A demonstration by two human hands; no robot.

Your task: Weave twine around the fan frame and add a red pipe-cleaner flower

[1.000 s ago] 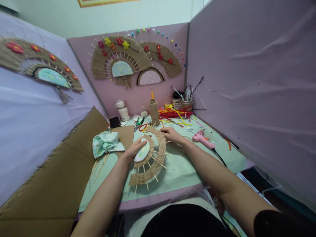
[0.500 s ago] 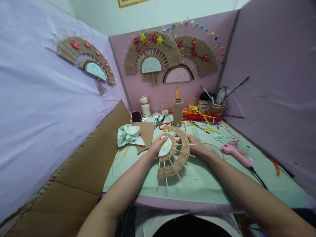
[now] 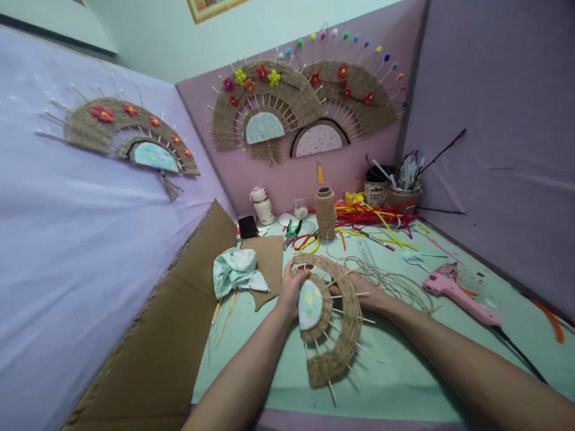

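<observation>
The fan (image 3: 350,335) is a half-ring of tan woven twine on pale sticks, whose tips poke past the outer edge; a smaller woven ring sits inside it, around a half-circle of pale blue cloth (image 3: 311,306) with yellow-green patches; bare sticks show between the rings. It is held up over the near part of the green table (image 3: 399,383); its straight side faces 9 o'clock, its curve bulges toward 3, and its long axis runs roughly from 12 to 6. The left hand (image 3: 291,290) grasps the inner part near the straight side, thumb across the front; the right hand (image 3: 369,294) is partly behind the outer ring, so I cannot tell whether its fingers grip. From the fan, toward 1 o'clock, stand a printed pot (image 3: 375,195) with dark twigs and a brown jar (image 3: 401,201) of white sticks; toward 11, a small glass (image 3: 300,209) holds white bits, beside a lidded white bottle (image 3: 263,208), its contents hidden.
</observation>
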